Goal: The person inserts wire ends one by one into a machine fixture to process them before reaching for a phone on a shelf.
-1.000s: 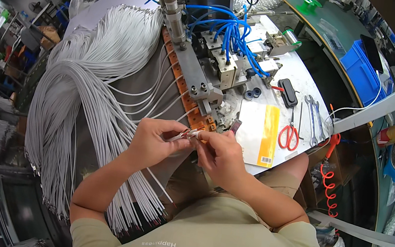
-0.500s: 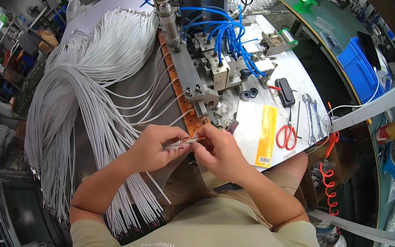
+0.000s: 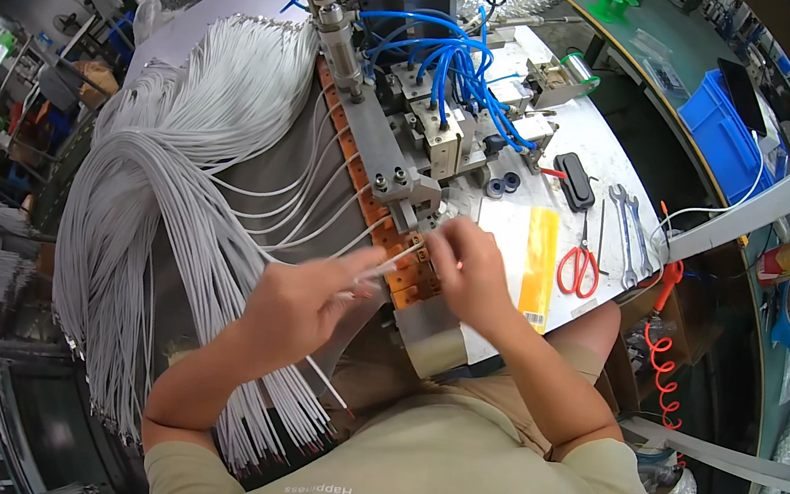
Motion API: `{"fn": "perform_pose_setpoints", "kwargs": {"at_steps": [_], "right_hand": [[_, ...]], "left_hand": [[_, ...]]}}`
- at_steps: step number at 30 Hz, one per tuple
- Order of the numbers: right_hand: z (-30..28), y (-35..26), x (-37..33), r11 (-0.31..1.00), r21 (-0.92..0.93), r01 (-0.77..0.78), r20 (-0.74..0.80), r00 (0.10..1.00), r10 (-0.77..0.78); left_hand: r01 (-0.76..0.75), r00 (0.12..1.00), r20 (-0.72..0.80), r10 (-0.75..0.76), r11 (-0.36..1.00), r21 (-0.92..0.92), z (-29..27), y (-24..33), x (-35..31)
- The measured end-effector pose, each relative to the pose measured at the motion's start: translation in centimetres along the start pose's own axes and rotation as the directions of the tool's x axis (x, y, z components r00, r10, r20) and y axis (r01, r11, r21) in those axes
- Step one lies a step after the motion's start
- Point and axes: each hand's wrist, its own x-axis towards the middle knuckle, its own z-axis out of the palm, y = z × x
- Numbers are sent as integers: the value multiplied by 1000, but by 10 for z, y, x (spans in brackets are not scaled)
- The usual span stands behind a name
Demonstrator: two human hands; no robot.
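Note:
My left hand (image 3: 294, 304), its fingers blurred by motion, is closed round a thin white cable (image 3: 391, 264). The cable slants up from this hand to the orange block fixture (image 3: 406, 290) in front of the press. My right hand (image 3: 474, 276) is over the right side of the fixture, fingers curled together close to the cable's tip. What its fingertips pinch, if anything, is hidden and smeared. Several other white cables (image 3: 303, 221) run into the orange blocks further along the row. A large bundle of white cables (image 3: 172, 216) drapes over the table to the left.
The metal press (image 3: 361, 126) with blue air tubes (image 3: 443, 52) stands just beyond my hands. To the right lie a white and yellow sheet (image 3: 536, 267), red-handled scissors (image 3: 577, 271), wrenches (image 3: 627, 234) and a black case (image 3: 575, 181). A red coiled hose (image 3: 660, 370) hangs at the table's edge.
My hands have moved apart: the right one up and right to the fixture, the left slightly down-left. The front orange blocks now show between them. One cable end now reaches the fixture.

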Motion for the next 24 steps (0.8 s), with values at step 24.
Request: {"fn": "perform_pose_setpoints", "kwargs": {"at_steps": [24], "right_hand": [[-13,-30,-23,840,364,-403,68,911,408]], "left_hand": [[567,810,404,-426,745,-352,-4,-18,14]]}}
